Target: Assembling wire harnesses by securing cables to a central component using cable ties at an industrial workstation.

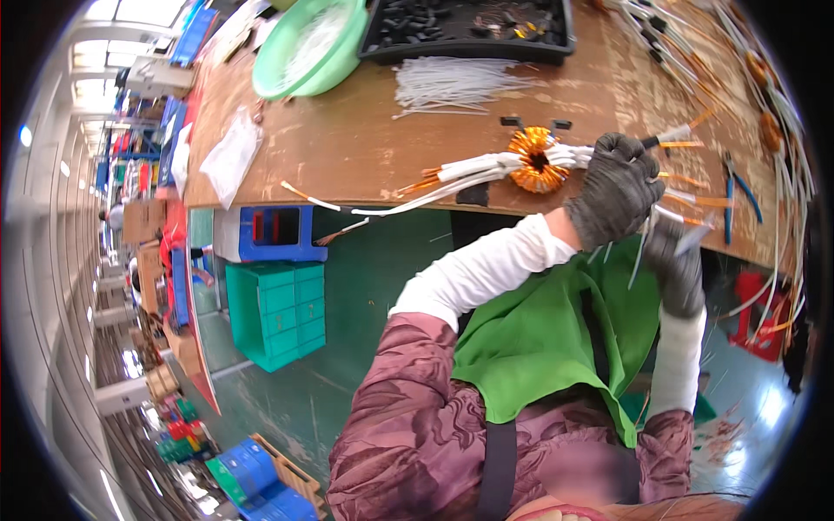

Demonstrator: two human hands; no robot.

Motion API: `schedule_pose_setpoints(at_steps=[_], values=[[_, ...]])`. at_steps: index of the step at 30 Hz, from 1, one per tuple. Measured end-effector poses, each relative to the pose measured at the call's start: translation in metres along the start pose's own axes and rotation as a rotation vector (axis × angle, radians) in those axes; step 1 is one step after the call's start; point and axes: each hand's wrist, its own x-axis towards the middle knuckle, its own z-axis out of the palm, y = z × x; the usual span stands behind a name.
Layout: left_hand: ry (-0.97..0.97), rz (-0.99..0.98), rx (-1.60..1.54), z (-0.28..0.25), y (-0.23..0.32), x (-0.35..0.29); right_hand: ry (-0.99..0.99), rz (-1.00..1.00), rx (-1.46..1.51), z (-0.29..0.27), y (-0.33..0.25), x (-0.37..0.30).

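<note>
A ring-shaped coil (538,161) wound with shiny copper-coloured wire lies near the table's front edge, with white-sleeved leads (473,167) running out on both sides. My left hand (615,191) wears a dark grey glove and is closed around the leads just right of the coil. Close below it, my right hand (676,269), gloved too, is closed; thin white strips that look like cable ties (638,260) stick out of it. Its fingertips are partly hidden. Bare copper lead ends (686,180) show beyond my left hand.
A pile of white cable ties (452,84) lies before a black tray (469,54) of small black parts. A green bowl (334,74) stands left of it, a plastic bag (232,158) nearer. Blue-handled pliers (730,200) and more wires (786,174) lie right. Teal crates (276,313) stand below.
</note>
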Motion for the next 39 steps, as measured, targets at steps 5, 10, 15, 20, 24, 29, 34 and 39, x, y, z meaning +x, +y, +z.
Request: schedule_pose_setpoints(at_steps=[5, 10, 15, 20, 24, 29, 34, 39], values=[[-0.254, -0.137, 0.040, -0.046, -0.007, -0.008, -0.203, 0.193, -0.125, 0.025, -0.035, -0.017], [0.029, -0.089, -0.384, -0.110, -0.035, -0.006, -0.249, 0.038, -0.122, 0.043, -0.062, -0.017], [0.006, -0.330, -0.182, -0.224, -0.126, -0.078, -0.453, -0.189, -0.357, 0.128, -0.036, -0.001], [0.301, -0.951, 0.060, -0.278, -0.256, -0.205, -0.334, -0.408, -0.660, 0.167, 0.026, 0.013], [0.328, -0.979, 0.600, -0.336, -0.340, -0.256, -0.258, -0.317, -0.616, 0.181, 0.038, 0.020], [0.364, -1.151, 0.630, -0.381, -0.407, -0.278, -0.207, -0.609, -0.755, 0.212, 0.045, 0.025], [0.097, -0.965, 0.657, -0.356, -0.446, -0.214, -0.084, -0.572, -0.911, 0.208, 0.043, 0.030], [0.046, -0.487, 0.645, -0.206, -0.482, -0.120, -0.235, -0.483, -0.947, 0.207, 0.030, 0.044]])
